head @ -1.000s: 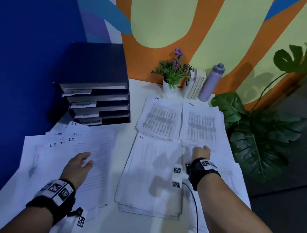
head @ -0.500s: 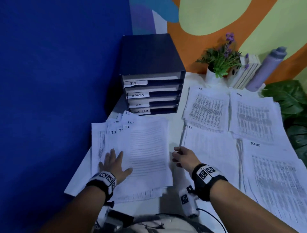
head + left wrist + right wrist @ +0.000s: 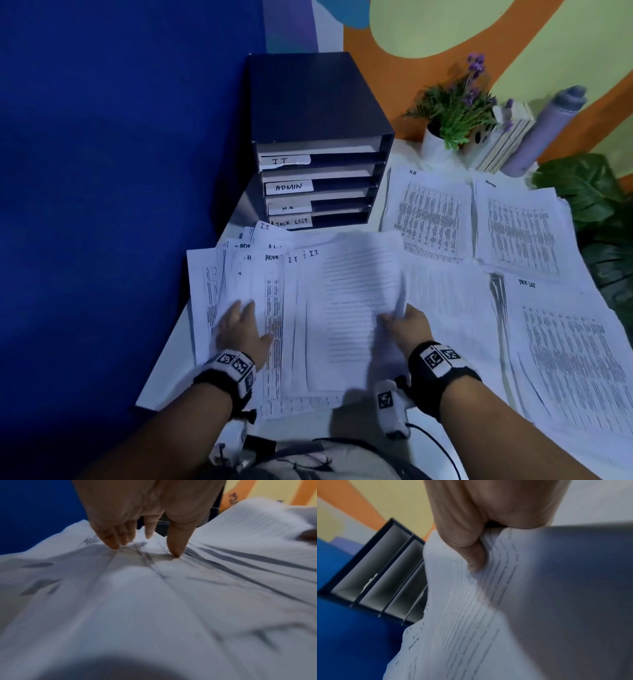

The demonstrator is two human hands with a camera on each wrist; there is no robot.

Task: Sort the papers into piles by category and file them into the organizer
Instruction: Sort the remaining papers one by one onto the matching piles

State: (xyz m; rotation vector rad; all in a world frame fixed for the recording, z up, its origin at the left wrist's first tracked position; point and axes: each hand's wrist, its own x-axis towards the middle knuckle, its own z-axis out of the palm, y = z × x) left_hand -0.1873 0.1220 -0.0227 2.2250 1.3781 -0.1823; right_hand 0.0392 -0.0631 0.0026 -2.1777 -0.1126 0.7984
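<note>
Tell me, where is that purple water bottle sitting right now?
In the head view the purple water bottle stands at the far right of the table, against the painted wall, just right of the stack of books and the potted plant.

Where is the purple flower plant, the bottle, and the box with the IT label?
purple flower plant [image 3: 455, 106], head view, its green leaves.
bottle [image 3: 537, 137], head view, its body.
organizer [image 3: 315, 92], head view, its dark top.

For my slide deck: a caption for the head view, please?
Left hand presses the fanned papers while right hand pinches the top sheet.
</note>
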